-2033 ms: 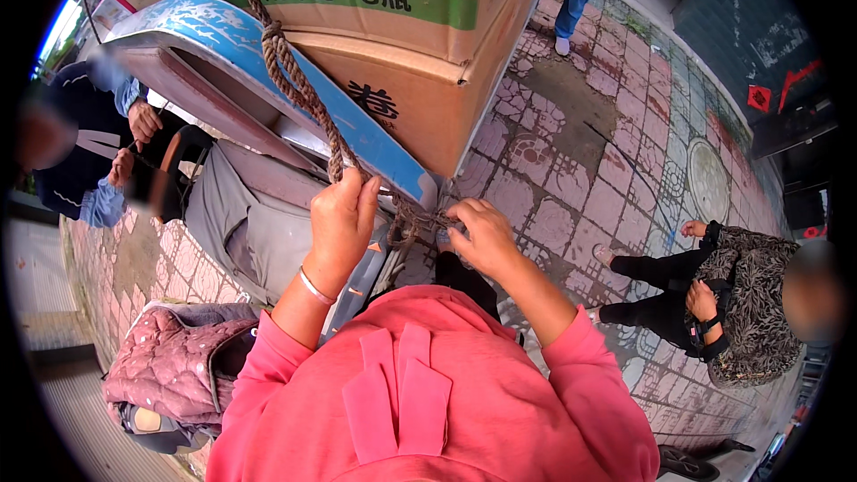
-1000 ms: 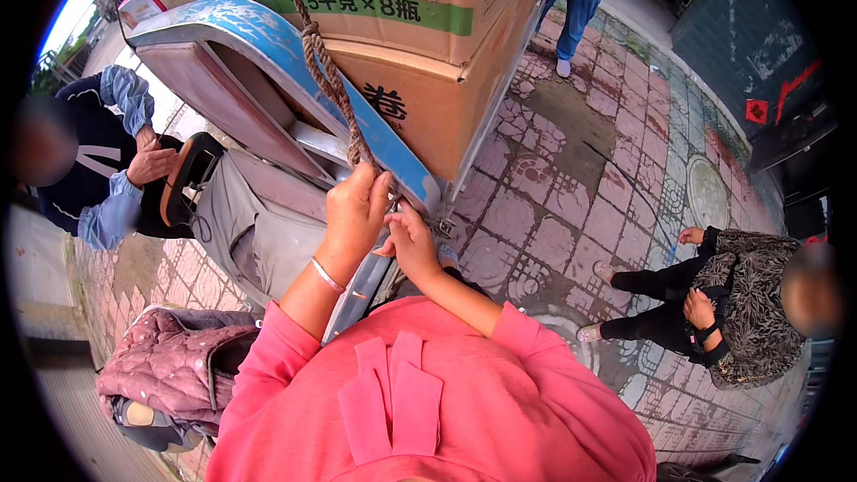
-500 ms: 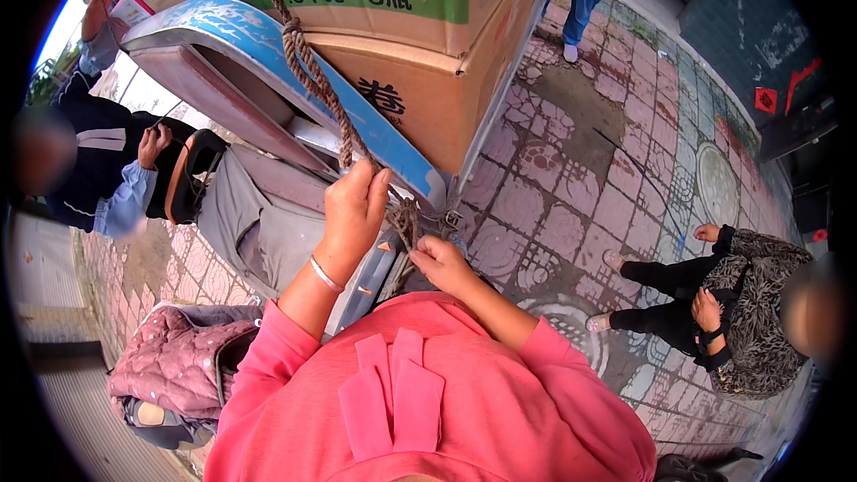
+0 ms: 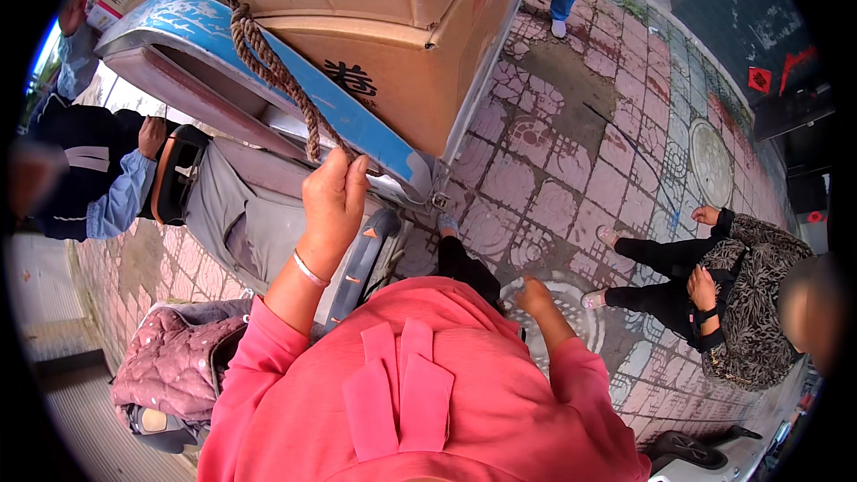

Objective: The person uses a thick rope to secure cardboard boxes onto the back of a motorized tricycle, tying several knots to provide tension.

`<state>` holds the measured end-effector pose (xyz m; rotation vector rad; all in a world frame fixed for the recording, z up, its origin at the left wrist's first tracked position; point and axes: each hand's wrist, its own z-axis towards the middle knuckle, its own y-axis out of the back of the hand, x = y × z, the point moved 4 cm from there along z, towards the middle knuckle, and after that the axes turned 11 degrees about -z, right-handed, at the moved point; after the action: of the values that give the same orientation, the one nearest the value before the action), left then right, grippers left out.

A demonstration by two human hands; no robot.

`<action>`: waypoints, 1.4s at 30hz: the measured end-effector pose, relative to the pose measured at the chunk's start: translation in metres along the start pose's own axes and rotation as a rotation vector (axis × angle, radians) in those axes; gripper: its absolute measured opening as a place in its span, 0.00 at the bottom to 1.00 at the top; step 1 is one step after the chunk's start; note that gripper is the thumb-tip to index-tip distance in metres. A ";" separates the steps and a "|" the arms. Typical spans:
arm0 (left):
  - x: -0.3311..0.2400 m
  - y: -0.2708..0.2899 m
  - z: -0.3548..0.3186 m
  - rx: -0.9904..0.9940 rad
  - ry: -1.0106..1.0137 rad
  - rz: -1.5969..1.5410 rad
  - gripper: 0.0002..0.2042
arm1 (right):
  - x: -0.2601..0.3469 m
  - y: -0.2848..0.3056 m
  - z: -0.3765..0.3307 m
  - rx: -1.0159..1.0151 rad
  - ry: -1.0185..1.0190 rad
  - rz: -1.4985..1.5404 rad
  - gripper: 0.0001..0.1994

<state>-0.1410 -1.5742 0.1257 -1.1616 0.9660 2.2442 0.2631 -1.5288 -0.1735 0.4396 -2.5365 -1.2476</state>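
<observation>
Brown twisted-fibre rope (image 4: 265, 60) is clamped in the left hand (image 4: 328, 198) beside the worn blue curved panel's (image 4: 361, 136) lower edge, likely for tension; right hand's (image 4: 536, 298) fingers: cannot tell.

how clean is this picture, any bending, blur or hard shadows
Head view: pink patterned floor paving curves toward the black rim; head view: the brown twisted fibre rope looks fairly sharp, while a patterned-jacket bystander's head is smeared; head view: light seems diffuse, paving shadows soft.

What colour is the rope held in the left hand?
Brown: the rope shows best in the head view, above the left hand.
</observation>
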 end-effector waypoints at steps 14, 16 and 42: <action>0.009 -0.001 -0.004 -0.043 0.021 -0.071 0.09 | 0.218 0.190 0.124 -0.468 0.337 0.539 0.29; 0.009 -0.006 -0.004 -0.040 0.013 -0.086 0.09 | 0.210 0.169 0.137 -0.380 0.353 0.855 0.30; 0.015 0.006 -0.005 -0.006 -0.013 0.012 0.07 | 0.219 0.244 0.093 -0.039 0.454 2.231 0.06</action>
<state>-0.1510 -1.5810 0.1139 -1.1456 0.9645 2.2622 -0.0076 -1.4051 -0.0075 -1.4844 -1.0897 -0.0983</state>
